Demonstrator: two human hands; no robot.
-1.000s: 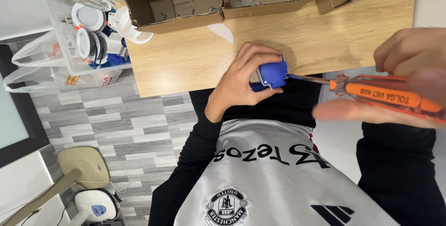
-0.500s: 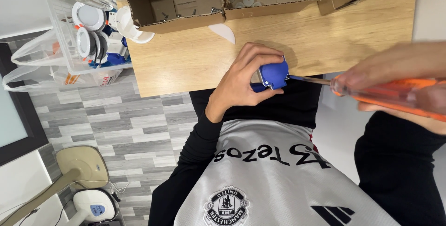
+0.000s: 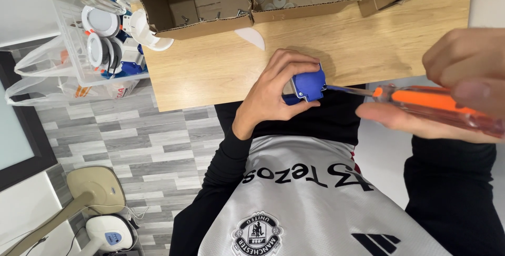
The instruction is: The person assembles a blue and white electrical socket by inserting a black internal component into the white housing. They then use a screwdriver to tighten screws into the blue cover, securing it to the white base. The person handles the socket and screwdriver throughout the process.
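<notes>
Gripping a small blue plastic fitting at the near edge of the desk, the left hand was closed around it. The right hand was clasped on an orange-handled screwdriver, its tip in the fitting; whether the screw was seated could not be told. Since the earlier frame, the right hand had shifted its hold along the handle.

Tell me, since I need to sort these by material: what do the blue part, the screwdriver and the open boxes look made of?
Blue part: likely moulded plastic, matte, uniform colour. Screwdriver: translucent orange handle, probably plastic, with a thin shiny shaft, apparently metal. Open boxes: brown corrugated cardboard, raw folded edges.
</notes>
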